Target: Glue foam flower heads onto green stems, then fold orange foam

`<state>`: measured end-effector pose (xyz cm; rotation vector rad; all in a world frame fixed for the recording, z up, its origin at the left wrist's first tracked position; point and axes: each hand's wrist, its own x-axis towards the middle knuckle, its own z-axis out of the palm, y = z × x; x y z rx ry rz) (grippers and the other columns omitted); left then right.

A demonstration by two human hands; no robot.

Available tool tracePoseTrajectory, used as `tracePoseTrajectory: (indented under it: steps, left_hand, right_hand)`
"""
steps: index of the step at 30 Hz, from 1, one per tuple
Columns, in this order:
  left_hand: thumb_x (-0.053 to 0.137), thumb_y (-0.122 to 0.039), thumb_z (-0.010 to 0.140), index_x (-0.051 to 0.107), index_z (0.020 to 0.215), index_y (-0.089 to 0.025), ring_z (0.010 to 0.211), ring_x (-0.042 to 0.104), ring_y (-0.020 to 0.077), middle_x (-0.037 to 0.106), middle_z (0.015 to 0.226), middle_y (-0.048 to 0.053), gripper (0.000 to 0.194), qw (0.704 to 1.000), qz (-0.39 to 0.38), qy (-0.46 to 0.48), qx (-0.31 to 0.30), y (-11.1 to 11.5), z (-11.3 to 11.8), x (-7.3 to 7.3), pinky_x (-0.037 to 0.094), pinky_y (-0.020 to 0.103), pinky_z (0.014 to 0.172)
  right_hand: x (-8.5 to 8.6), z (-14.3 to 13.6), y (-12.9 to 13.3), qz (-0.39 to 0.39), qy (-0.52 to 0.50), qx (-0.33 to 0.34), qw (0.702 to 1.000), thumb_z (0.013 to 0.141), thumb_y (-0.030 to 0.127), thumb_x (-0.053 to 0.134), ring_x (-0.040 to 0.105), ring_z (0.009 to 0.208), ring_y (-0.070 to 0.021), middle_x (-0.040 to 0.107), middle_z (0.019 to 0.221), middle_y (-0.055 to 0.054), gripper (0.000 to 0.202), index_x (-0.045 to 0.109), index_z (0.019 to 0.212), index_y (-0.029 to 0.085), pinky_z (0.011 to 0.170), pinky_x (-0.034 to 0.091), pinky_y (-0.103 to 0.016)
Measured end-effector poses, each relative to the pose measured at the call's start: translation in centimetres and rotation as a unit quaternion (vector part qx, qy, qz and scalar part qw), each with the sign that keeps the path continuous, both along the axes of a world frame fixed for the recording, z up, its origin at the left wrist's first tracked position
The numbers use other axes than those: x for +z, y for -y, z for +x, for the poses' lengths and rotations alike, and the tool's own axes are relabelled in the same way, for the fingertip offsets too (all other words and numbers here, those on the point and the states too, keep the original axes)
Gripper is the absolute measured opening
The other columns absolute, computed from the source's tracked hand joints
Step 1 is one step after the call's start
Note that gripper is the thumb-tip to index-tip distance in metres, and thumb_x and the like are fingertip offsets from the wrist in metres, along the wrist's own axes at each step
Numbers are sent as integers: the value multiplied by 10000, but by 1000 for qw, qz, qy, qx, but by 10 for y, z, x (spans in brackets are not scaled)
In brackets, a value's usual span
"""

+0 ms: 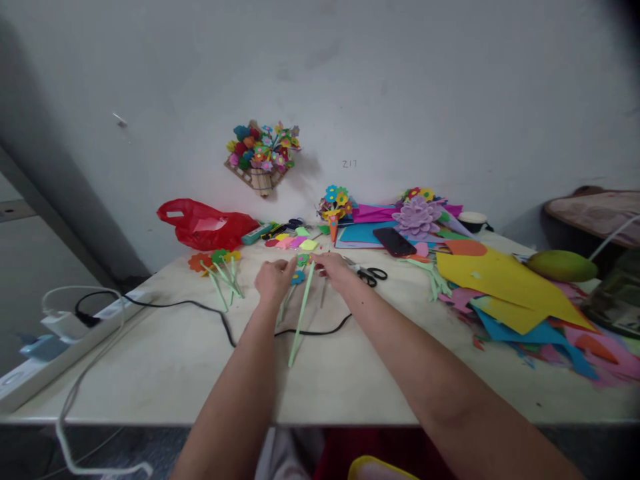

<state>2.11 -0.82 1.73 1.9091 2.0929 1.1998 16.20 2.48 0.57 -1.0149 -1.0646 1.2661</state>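
While flower heads [219, 256] on pale green stems [215, 289] lie grouped at the frame's left, apparently to keep the middle clear, a crinkled red plastic bag [194, 233] slumps behind them. At centre, our left hand [273, 277] reaches beside a blue scalloped flower [298, 277]; we cannot tell whether its fingers pinch anything. A straight, slender green strip [301, 316] slants down the bench [175, 373] from our right hand [330, 267], whose fingers bunch at its upper end, perhaps steadying it, their grip unclear. Just beyond, black-handled scissors [364, 274] rest within reach. At far right, flat, matte yellow sheets [515, 283] overlap loosely, seemingly heaped aside for space.
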Motion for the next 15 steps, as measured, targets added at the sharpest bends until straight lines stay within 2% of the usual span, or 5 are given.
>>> tracePoseTrajectory:
  steps: [2, 4, 6, 10, 15]
  left_hand:
    - [487, -607, 684, 675, 602, -171, 634, 530, 191, 613, 589, 60, 481, 989, -74, 71, -110, -3, 6, -3, 329, 281, 578]
    - [540, -601, 644, 665, 607, -151, 513, 455, 127, 578, 520, 29, 469, 960, -95, 151, -216, -6, 11, -8, 276, 243, 496]
    - [573, -579, 630, 652, 611, -135, 433, 361, 83, 561, 495, 14, 452, 931, -108, 215, -275, -8, 13, -13, 214, 231, 442]
    - [592, -541, 647, 622, 598, -128, 364, 232, 43, 518, 450, -6, 416, 898, -110, 298, -305, -9, 11, -19, 131, 234, 408]
    - [632, -473, 637, 591, 582, -125, 347, 252, 35, 493, 428, -13, 354, 863, -112, 385, -306, -8, 8, -20, 114, 235, 395]
  right_hand:
    - [1, -1, 2, 3, 3, -1, 1000, 630, 283, 639, 476, 507, -72, 547, 543, 20, 164, 557, 583, 149, 443, 315, -194]
    - [2, -2, 3, 5, 6, 5, 1000, 635, 288, 627, 469, 488, -74, 534, 508, 26, 176, 539, 562, 155, 452, 320, -201]
    - [2, -3, 3, 4, 5, 15, 1000, 634, 286, 620, 461, 466, -75, 519, 478, 31, 183, 522, 548, 157, 449, 317, -206]
    - [-2, -5, 1, 16, 1, 26, 1000, 621, 297, 632, 486, 492, -79, 551, 528, 18, 183, 534, 573, 150, 434, 306, -198]
    - [-9, -3, -5, 66, 59, 23, 996, 720, 317, 537, 527, 535, -90, 620, 648, -11, 184, 616, 741, 152, 441, 346, -192]
